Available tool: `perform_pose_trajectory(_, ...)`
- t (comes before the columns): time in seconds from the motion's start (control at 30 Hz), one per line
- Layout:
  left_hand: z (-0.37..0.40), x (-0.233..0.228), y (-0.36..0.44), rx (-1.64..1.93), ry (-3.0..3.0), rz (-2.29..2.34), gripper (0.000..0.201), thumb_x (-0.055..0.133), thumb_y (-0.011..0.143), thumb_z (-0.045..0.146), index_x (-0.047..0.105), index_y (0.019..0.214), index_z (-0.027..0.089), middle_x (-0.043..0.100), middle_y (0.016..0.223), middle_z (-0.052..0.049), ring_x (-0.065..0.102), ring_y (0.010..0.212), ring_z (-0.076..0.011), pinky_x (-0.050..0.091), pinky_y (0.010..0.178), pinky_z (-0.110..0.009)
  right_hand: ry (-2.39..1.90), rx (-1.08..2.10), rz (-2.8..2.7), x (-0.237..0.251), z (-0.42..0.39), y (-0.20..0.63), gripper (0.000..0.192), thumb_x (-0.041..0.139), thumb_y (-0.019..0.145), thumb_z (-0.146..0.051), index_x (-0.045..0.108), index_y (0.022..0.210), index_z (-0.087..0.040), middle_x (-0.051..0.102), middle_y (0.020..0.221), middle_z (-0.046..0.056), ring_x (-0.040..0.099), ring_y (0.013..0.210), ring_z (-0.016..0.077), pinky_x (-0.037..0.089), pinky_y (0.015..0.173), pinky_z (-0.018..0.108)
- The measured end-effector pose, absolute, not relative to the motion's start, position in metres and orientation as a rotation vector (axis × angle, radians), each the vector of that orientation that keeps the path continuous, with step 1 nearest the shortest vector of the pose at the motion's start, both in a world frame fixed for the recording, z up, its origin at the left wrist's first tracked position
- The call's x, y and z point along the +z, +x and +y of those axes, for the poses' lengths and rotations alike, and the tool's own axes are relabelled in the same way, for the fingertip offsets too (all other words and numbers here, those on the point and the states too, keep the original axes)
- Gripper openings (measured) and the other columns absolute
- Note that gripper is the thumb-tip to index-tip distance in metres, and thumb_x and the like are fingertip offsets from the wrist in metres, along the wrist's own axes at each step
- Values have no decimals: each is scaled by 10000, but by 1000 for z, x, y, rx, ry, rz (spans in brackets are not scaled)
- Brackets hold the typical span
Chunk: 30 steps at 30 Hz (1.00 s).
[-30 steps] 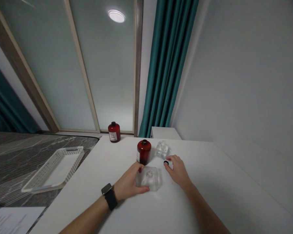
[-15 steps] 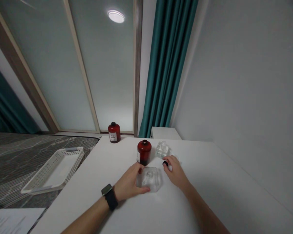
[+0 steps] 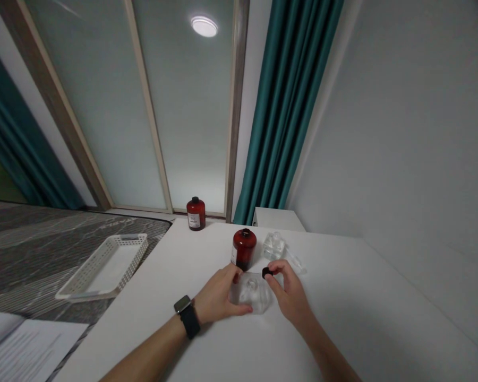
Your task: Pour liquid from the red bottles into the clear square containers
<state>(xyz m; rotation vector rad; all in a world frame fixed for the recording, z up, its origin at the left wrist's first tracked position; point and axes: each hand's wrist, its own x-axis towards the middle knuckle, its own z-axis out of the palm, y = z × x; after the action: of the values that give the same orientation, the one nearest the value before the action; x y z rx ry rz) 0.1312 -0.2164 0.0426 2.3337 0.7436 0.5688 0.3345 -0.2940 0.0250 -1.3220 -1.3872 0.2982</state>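
Left hand (image 3: pixel 219 295) wraps the clear bottle (image 3: pixel 252 292) on the worktop (image 3: pixel 342 318), fingers curled on its left side. Right hand (image 3: pixel 289 291) pinches a black cap (image 3: pixel 266 272), touching the bottle's far-right top, nearer hand. Red jar (image 3: pixel 244 248) just beyond.

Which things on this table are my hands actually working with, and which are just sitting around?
In use:
left hand steadying the clear glass bottle
right hand pinching the small black cap

Lying about:
near red bottle
far red bottle
small clear bottle
white basket
papers
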Motion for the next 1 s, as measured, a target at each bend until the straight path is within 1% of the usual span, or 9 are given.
perform_pose_trajectory(0.13, -215, 41, 131, 570, 2336, 723, 558, 845, 605, 391, 496, 1000, 207, 594, 947, -22, 564, 821, -224, 435, 728, -324, -1209, 324, -1433, 28, -297, 324, 86, 625, 866, -217, 545, 840, -239, 659, 911, 37, 632, 876, 207, 505, 805, 346)
perform_pose_trajectory(0.2, -215, 40, 131, 567, 2338, 725, 556, 844, 606, 385, 496, 1000, 206, 594, 948, -18, 562, 822, -218, 431, 731, -319, -1186, 307, -1487, 31, -299, 320, 50, 620, 878, -202, 589, 869, -240, 675, 921, 44, 637, 888, 210, 512, 817, 357)
perform_pose_trajectory(0.27, -215, 40, 131, 558, 2336, 735, 552, 845, 609, 368, 502, 1007, 197, 595, 953, -24, 562, 829, -220, 430, 735, -321, -1170, 277, -1546, 33, -299, 318, 55, 615, 892, -197, 631, 913, -245, 693, 925, 49, 639, 902, 214, 518, 820, 365)
perform_pose_trajectory(0.47, -216, 42, 132, 539, 2330, 730, 555, 847, 627, 340, 511, 1038, 181, 598, 980, -41, 565, 855, -227, 437, 754, -332, -1137, 209, -1646, 33, -299, 315, 93, 620, 902, -181, 667, 938, -253, 731, 944, 49, 643, 918, 220, 527, 808, 381)
perform_pose_trajectory(0.63, -215, 41, 132, 552, 2338, 716, 574, 853, 623, 348, 505, 1049, 184, 595, 979, -37, 564, 851, -226, 436, 749, -331, -1154, 186, -1669, 33, -300, 314, 99, 623, 888, -168, 671, 925, -246, 720, 934, 52, 636, 915, 226, 523, 804, 384)
perform_pose_trajectory(0.83, -215, 40, 131, 543, 2346, 715, 558, 844, 633, 344, 489, 1038, 199, 593, 967, -29, 560, 837, -222, 427, 731, -327, -1204, 167, -1648, 36, -304, 314, 130, 617, 856, -152, 663, 925, -252, 647, 874, 48, 605, 867, 230, 523, 758, 374)
perform_pose_trajectory(0.9, -215, 40, 131, 552, 2342, 715, 561, 844, 631, 344, 492, 1043, 202, 598, 973, -30, 561, 839, -221, 426, 735, -328, -1204, 178, -1643, 37, -305, 313, 139, 602, 858, -148, 654, 934, -253, 643, 912, 57, 606, 898, 235, 528, 780, 381)
perform_pose_trajectory(1.0, -216, 40, 131, 569, 2335, 717, 562, 844, 629, 353, 499, 1047, 202, 605, 978, -33, 562, 841, -221, 426, 737, -327, -1193, 233, -1649, 39, -307, 312, 189, 568, 874, -145, 626, 1019, -253, 654, 1010, 74, 611, 976, 243, 526, 857, 401)
